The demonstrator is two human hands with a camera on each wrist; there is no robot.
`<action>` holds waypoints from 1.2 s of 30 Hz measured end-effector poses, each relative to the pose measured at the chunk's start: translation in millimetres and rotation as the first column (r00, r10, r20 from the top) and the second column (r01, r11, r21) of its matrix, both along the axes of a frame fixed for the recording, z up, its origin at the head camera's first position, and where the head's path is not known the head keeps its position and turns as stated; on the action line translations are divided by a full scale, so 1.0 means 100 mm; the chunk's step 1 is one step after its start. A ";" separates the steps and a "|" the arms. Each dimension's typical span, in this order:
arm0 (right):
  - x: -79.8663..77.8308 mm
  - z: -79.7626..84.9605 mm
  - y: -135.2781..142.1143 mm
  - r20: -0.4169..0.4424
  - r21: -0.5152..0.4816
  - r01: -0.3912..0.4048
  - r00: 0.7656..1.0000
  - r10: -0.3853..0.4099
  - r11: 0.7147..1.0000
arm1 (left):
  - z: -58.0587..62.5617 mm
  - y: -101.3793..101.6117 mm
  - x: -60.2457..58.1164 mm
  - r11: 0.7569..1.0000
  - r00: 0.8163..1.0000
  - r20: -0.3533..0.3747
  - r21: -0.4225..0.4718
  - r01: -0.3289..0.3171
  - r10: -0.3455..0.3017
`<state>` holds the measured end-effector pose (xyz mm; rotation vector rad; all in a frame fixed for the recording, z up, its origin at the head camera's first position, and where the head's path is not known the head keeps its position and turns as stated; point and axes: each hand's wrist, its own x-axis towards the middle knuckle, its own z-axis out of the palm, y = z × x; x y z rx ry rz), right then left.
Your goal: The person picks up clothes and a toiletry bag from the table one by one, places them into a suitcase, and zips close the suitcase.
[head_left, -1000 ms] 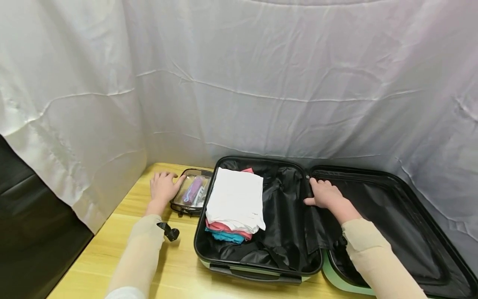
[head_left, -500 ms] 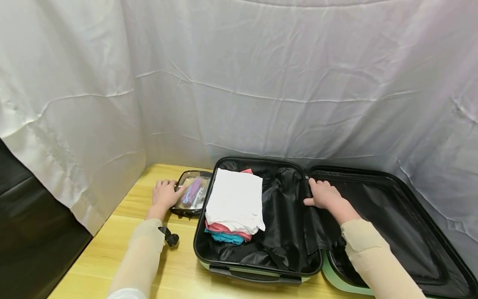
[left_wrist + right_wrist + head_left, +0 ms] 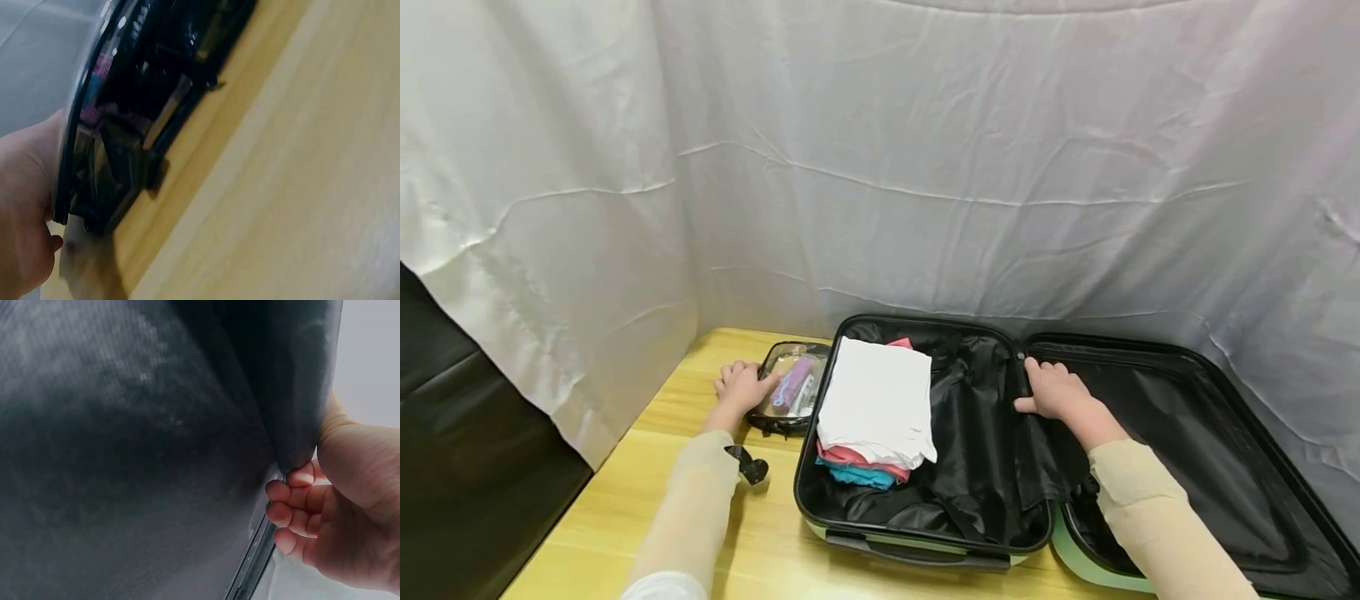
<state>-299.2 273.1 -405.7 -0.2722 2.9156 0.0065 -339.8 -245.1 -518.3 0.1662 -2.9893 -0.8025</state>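
My left hand (image 3: 741,389) grips the left edge of a clear toiletry bag (image 3: 797,398) with black trim, the thumb on top. A purple item shows through its cover. In the left wrist view, the bag's dark side (image 3: 119,169) sits close over the wood. My right hand (image 3: 1054,392) is at the middle seam of the opened suitcase (image 3: 973,433). Its curled fingers (image 3: 290,515) pinch the edge of the black lining flap (image 3: 156,456), beside a zipper. A folded stack with a white shirt (image 3: 880,400) on top lies in the suitcase's left half.
Red and blue clothes (image 3: 861,473) show under the white shirt. The suitcase's other half (image 3: 1180,442) lies open to the right. Everything rests on a wooden table (image 3: 760,533), with a grey curtain (image 3: 962,167) behind.
My left hand has moved slightly right, and its spread fingers have drawn in around the toiletry bag's edge. My right hand stays at the suitcase seam.
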 end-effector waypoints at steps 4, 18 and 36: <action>0.00 0.00 -0.02 0.006 -0.008 -0.004 1.000 0.004 1.000 | 0.00 0.03 0.00 1.000 1.000 -0.015 0.019 -0.022 0.022; 0.01 -0.04 -0.02 0.014 0.000 0.010 1.000 -0.010 1.000 | 0.27 0.08 0.05 0.995 0.998 -0.059 0.094 -0.032 0.038; 0.01 -0.02 0.01 0.006 -0.007 0.006 1.000 -0.006 1.000 | 0.35 0.10 0.02 0.863 0.971 -0.200 0.460 0.209 -0.128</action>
